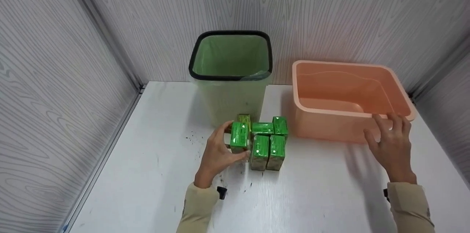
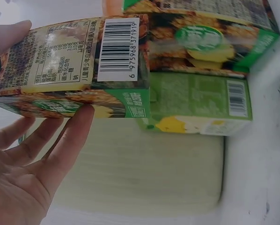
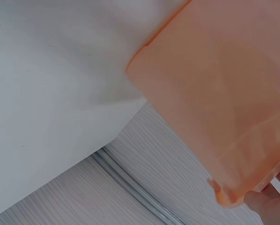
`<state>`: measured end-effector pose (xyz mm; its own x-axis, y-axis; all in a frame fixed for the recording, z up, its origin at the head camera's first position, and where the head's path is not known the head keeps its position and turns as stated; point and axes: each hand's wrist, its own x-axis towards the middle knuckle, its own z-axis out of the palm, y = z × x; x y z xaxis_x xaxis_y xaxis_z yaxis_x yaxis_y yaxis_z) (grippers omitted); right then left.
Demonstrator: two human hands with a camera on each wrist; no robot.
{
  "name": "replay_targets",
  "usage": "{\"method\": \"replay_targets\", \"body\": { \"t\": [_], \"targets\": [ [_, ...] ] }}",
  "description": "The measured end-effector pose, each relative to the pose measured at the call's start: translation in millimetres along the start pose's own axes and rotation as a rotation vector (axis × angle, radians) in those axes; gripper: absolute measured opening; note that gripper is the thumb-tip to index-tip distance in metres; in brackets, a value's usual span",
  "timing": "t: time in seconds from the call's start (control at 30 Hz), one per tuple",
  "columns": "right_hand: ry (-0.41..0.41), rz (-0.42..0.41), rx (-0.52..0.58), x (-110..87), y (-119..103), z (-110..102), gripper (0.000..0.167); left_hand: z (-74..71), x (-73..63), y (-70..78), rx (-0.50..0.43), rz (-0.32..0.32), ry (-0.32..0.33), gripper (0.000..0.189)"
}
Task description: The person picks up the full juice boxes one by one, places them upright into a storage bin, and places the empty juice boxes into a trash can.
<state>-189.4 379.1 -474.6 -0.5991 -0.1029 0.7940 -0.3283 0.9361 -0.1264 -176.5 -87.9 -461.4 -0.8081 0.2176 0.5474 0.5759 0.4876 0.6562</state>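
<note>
My left hand (image 1: 218, 151) grips a green-topped juice carton (image 1: 239, 135) between thumb and fingers. In the left wrist view this juice carton (image 2: 79, 61) shows a barcode, a nutrition table and brown-and-yellow fruit pictures; it appears raised off the table. Several similar juice cartons (image 1: 260, 152) stand together just to its right. Behind it is a lighter green carton (image 1: 244, 118) with a yellow fruit picture, partly hidden. At the right, my right hand (image 1: 393, 148) holds the front rim of an orange plastic tub (image 1: 330, 124), fingers over the edge and thumb outside.
A pale green bin (image 1: 235, 95) with a black rim stands upright behind the cartons, left of the tub. Grey wood-grain panels (image 1: 165, 12) enclose the white table (image 1: 147, 174) at the back and sides. Small dark specks lie near the left hand.
</note>
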Motion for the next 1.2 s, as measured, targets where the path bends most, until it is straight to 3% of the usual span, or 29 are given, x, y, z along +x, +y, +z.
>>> {"method": "replay_targets", "body": {
  "t": [0.3, 0.57, 0.83, 1.0, 1.2],
  "targets": [
    [0.042, 0.006, -0.016, -0.4, -1, 2, 0.065, -0.5, 14.7, 13.7, -0.023, 0.036, -0.019, 0.087],
    [0.032, 0.024, -0.01, -2.3, -1, 0, 0.064, 2.7, 28.4, 28.4, -0.111, 0.062, -0.025, 0.087],
    [0.008, 0.024, -0.005, -3.9, -1, 1, 0.063, 18.1, 45.3, 39.0, -0.229, 0.014, -0.078, 0.085],
    [-0.001, 0.013, -0.017, -3.8, -1, 0, 0.056, 29.5, 56.9, 45.6, -0.248, -0.043, -0.106, 0.086],
    [0.002, 0.024, 0.004, -3.9, -4, -1, 0.044, 42.6, 72.4, 56.4, -0.285, -0.033, -0.111, 0.085]
  ]
}}
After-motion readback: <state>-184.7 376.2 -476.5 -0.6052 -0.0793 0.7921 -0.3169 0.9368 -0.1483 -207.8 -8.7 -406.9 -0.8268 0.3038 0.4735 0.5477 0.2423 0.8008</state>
